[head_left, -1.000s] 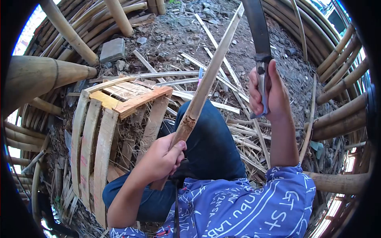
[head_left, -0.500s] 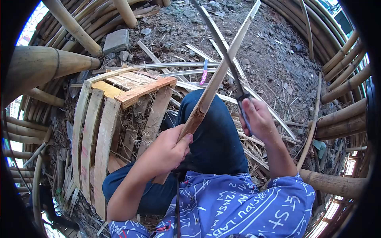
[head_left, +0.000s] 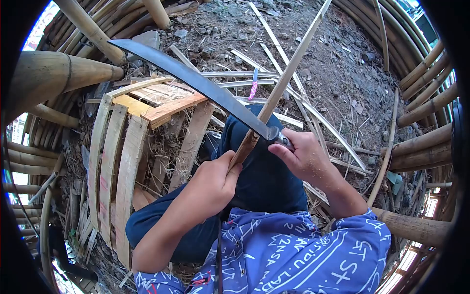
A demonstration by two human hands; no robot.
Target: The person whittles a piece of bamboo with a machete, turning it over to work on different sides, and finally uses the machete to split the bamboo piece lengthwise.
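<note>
bamboo strip (head_left: 289, 73) clenched at its lower end in left hand (head_left: 213, 183), slanting up and away over the knee. right hand (head_left: 303, 157) wrapped around handle of long knife (head_left: 196, 81), blade stretching left across the strip, edge meeting it just above the left fist. wooden crate (head_left: 125, 147) lying beside the left leg, bamboo poles (head_left: 63, 81) ringed around, slivers scattered on dirt ground (head_left: 338, 73).
</note>
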